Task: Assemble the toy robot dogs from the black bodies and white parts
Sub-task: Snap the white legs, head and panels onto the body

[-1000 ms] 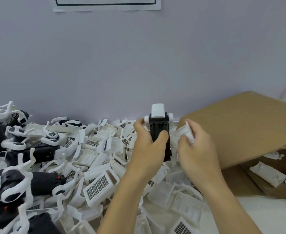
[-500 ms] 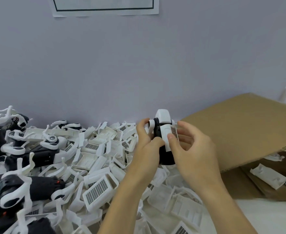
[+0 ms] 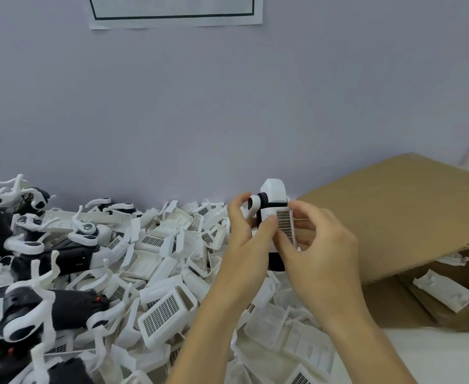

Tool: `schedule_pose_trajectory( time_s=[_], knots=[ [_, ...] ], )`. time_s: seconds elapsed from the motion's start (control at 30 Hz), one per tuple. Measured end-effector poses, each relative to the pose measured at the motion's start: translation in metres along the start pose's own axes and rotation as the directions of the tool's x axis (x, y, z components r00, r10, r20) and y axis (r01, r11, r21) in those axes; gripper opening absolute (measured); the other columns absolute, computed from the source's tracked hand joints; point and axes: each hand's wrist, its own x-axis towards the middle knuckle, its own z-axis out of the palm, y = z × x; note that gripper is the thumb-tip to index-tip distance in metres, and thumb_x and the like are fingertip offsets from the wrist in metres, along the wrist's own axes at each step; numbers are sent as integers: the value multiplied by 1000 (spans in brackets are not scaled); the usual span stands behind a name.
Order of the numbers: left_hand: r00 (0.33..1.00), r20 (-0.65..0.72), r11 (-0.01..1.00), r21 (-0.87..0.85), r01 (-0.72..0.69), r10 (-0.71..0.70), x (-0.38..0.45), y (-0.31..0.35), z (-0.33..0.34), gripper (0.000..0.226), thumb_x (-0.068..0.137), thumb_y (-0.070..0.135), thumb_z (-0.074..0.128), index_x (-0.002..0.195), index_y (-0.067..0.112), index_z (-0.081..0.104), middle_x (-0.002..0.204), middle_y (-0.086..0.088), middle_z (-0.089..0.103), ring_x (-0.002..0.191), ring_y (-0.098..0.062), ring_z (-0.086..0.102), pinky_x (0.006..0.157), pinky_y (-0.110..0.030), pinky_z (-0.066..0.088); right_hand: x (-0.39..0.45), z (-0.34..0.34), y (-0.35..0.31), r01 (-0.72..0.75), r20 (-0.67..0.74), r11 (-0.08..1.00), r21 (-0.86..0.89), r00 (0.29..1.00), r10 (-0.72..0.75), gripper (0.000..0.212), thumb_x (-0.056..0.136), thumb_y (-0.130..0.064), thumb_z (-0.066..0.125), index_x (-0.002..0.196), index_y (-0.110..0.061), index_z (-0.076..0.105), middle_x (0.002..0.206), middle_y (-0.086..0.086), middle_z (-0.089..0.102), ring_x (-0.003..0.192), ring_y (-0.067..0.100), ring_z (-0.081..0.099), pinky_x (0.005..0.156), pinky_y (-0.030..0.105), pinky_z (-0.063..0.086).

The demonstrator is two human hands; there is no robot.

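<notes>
Held upright above the loose white parts (image 3: 169, 311) near the counter's far edge: black body (image 3: 275, 260) with a white head piece on top. Gripped by left hand (image 3: 245, 239), fingers curled round its left side, thumb pressed on the front. Pinched by right hand (image 3: 319, 253) between thumb and fingers: white grille panel (image 3: 284, 227), laid against the body's right face, touching it; seated fully or not, could not tell. Heaped across the counter's left half: white shells and grille pieces. Lying along the left edge: assembled dogs (image 3: 47, 309) with black bodies and white legs. Standing at the right edge: open cardboard box (image 3: 410, 217), flap raised, a few white parts inside
</notes>
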Motion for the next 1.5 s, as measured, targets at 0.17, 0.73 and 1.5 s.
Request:
schedule_pose_trajectory(
  time_s=[0.17, 0.73, 1.5],
  knots=[
    [999, -21, 999, -38, -35, 34, 2, -1, -1, 36, 104, 21, 54, 132, 39, 40, 126, -4, 70, 102, -12, 73, 76, -23, 59, 0, 2, -1, 21, -23, 999, 27, 1000, -21, 33, 84, -24, 80, 114, -33, 69, 102, -16, 66, 90, 3, 68, 78, 21, 58],
    [996, -54, 986, -148, -80, 73, 1, 1, -3, 16, 101, 31, 59, 117, 33, 57, 82, 4, 76, 74, -12, 74, 59, -27, 57, 4, -3, -11, -508, 398, 674, 536, 856, 329, 33, 97, -42, 57, 102, -18, 80, 96, 7, 79, 87, 23, 77, 63, 33, 62],
    [987, -147, 991, -124, 48, -66, 6, 0, -1, 12, 99, 34, 63, 111, 31, 66, 95, 0, 78, 85, -17, 76, 70, -36, 61, 5, 0, 2, -568, 435, 565, 598, 822, 367, 29, 95, -35, 62, 100, -13, 80, 100, 14, 78, 93, 30, 76, 70, 41, 64]
  ],
)
